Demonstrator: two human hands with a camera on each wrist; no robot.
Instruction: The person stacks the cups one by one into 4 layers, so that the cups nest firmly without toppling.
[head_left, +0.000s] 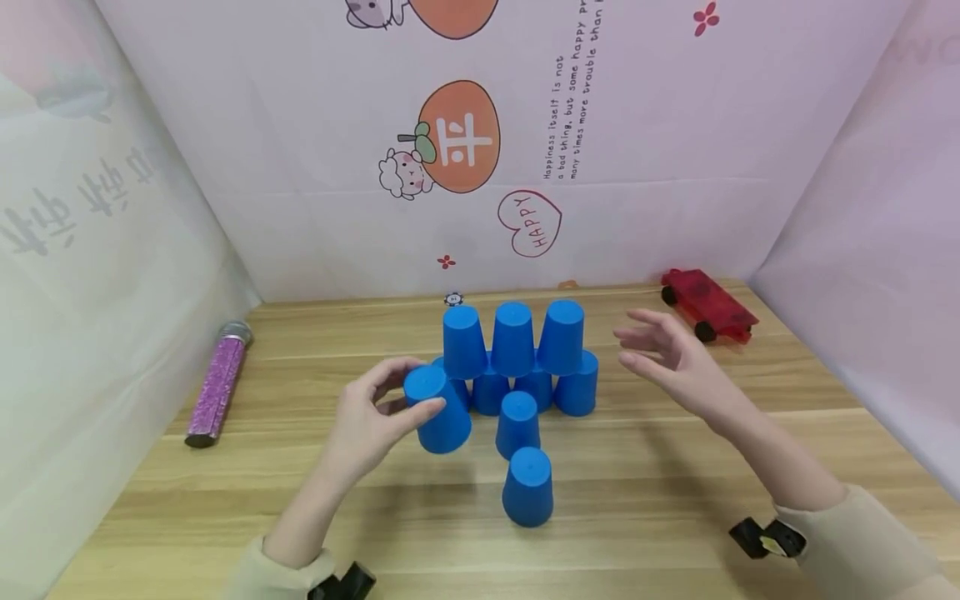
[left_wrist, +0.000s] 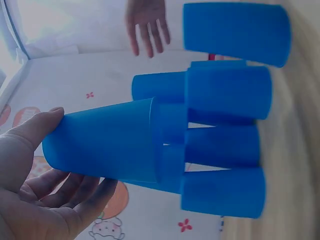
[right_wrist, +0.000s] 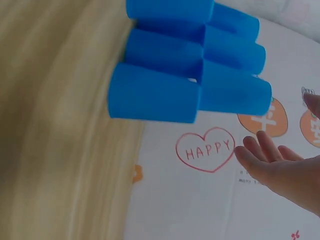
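Observation:
My left hand (head_left: 363, 421) grips a blue plastic cup (head_left: 441, 421), thumb on the near side and fingers behind. This cup is upside down, slightly tilted and raised in front of the stack's left end. The stack has a bottom row of several upturned blue cups (head_left: 577, 387), with three more cups (head_left: 513, 342) standing on top. The held cup partly hides the row's leftmost cup. Two upturned cups stand in front, a farther one (head_left: 518, 427) and a nearer one (head_left: 528, 493). To the right of the stack, my right hand (head_left: 678, 367) hovers with relaxed fingers, touching nothing.
A glittery purple microphone (head_left: 218, 387) lies at the left of the wooden table (head_left: 637, 525). In the back right corner sits a red toy car (head_left: 708, 307) with black wheels. Printed white cloth (head_left: 315, 167) hangs behind the table and along both sides.

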